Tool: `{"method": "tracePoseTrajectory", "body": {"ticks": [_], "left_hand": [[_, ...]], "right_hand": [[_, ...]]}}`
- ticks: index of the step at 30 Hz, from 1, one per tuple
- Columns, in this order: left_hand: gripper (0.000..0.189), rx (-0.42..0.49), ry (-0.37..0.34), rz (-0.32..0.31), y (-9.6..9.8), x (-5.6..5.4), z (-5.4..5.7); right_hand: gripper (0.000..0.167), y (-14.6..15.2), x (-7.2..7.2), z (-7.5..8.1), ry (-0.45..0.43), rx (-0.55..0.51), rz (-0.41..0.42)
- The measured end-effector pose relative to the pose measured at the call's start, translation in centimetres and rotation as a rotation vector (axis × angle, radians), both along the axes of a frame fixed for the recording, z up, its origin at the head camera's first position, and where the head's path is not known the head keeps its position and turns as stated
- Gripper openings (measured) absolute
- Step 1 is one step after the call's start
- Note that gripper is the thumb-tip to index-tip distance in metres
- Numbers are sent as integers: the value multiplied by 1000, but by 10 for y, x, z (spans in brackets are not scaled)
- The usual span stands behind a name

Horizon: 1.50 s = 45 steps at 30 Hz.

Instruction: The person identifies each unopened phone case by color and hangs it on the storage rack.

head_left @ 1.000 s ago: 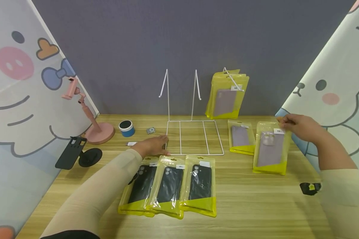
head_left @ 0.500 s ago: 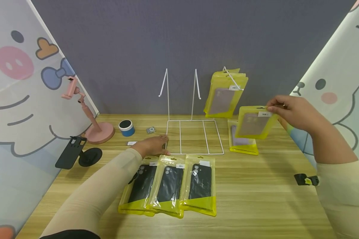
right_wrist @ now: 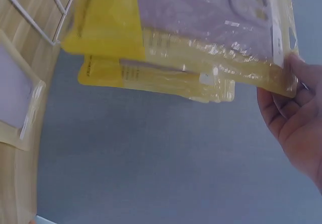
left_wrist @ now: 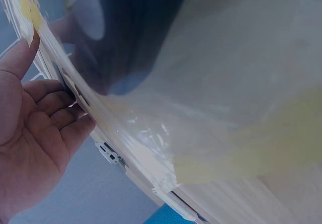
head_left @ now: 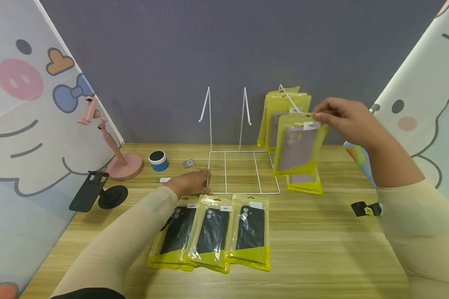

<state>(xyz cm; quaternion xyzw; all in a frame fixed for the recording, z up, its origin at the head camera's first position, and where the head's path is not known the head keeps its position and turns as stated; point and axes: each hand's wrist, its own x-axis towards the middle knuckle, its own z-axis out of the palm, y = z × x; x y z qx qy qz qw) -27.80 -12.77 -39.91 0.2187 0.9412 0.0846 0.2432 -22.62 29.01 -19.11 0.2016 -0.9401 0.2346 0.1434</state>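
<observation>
My right hand (head_left: 342, 118) pinches the top corner of a yellow-edged clear bag with a purple phone case (head_left: 297, 147). Its hang-hole edge is right at the tip of the white rack's right prong (head_left: 292, 101), overlapping it in the head view. Behind it, several similar bagged cases (head_left: 269, 112) hang on that prong. My left hand (head_left: 192, 182) rests at the front left corner of the wire rack's base (head_left: 243, 193), fingers loosely bent. In the left wrist view, a bag with a black case (left_wrist: 136, 43) covers much of the picture beside the left hand (left_wrist: 43, 118).
Three bags with black phone cases (head_left: 248, 232) lie overlapping in front of the rack. Another bagged purple case (head_left: 304, 185) lies under the held one. To the left stand a pink phone stand (head_left: 125, 166), a black phone holder (head_left: 113, 197) and a blue-and-white jar (head_left: 159, 161).
My right hand has lifted the bagged purple case off the table's right side and carried it left and up to the right prong's tip. The left hand has stayed put.
</observation>
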Motion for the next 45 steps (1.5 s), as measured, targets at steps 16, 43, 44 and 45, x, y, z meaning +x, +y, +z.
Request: {"method": "tracePoseTrajectory", "body": {"ticks": [16, 43, 44, 45], "left_hand": [[88, -11, 7, -14, 0, -1, 0], [89, 5, -1, -14, -1, -2, -3], [89, 4, 1, -14, 0, -2, -3], [89, 2, 1, -12, 0, -1, -3]], "right_hand": [[45, -19, -52, -7, -93, 13, -97], [70, 47, -53, -119, -339, -163, -176], [69, 49, -55, -130, -378, -126, -159], [68, 50, -55, -140, -415, -86, -140]]}}
